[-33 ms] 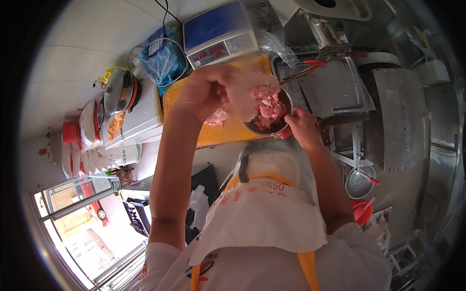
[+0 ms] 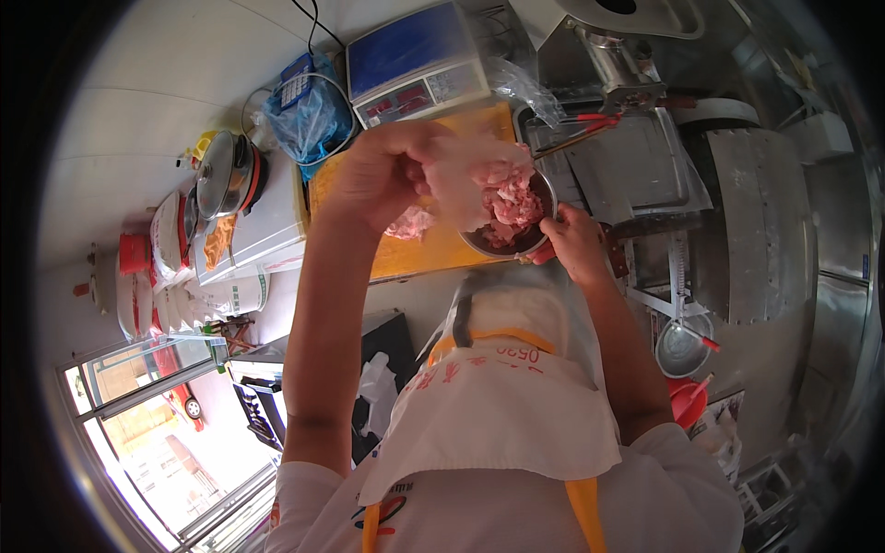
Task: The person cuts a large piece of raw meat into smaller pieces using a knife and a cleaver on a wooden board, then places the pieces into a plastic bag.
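Left hand [image 2: 383, 180] is pinching a thin clear plastic bag [image 2: 461, 184] open, raised just left of the metal bowl [image 2: 516, 241] of minced meat [image 2: 512, 198], which the right hand [image 2: 576, 244] is gripping by its rim over the orange board [image 2: 415, 249].

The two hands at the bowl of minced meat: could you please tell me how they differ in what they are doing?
The left hand is raised above the orange cutting board, pinching a thin clear plastic bag; the right hand sits lower, gripping the rim of the metal bowl. The left hand's fingers curl around bag film, while the right hand's lie on steel. Both are bare and close to the pink minced meat.
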`<state>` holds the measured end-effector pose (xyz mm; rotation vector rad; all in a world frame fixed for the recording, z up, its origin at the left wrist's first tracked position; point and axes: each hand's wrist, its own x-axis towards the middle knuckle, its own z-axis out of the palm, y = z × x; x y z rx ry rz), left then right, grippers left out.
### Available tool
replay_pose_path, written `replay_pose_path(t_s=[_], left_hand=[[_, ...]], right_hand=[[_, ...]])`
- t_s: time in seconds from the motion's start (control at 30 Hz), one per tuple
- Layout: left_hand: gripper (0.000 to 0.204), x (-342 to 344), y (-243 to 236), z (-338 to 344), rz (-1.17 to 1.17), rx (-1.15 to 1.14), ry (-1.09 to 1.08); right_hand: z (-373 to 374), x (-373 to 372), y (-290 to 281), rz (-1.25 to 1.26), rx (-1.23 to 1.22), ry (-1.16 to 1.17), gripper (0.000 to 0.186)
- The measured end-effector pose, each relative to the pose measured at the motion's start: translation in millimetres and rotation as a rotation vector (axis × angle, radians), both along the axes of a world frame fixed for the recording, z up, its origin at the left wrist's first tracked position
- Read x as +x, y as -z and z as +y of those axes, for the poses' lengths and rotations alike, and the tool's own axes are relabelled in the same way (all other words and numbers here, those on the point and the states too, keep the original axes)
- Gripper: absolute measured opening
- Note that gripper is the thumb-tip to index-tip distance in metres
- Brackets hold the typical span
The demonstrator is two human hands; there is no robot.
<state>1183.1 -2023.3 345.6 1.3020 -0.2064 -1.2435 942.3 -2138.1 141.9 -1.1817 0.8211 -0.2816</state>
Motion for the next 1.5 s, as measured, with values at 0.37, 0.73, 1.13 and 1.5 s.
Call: replay_pose_path(t_s=[0.37,0.73,1.13,1.5], left_hand=[[0.030,29,-55,14,-0.051,-0.239,-0.031],[0.024,108,-58,90,-0.370,-0.027,-0.224],[0.016,172,113,239,-0.923,0.498,-0.186],[0.056,136,266,347,-1.267,0.621,-0.089]], right_hand=[[-34,-30,1,0.002,0.120,0.057,0.024],[-195,-93,68,0.192,-0.036,0.423,0.027],[-148,-82,71,0.680,-1.237,0.295,0.035],[80,91,77,0.556,-1.320,-0.332,0.046]])
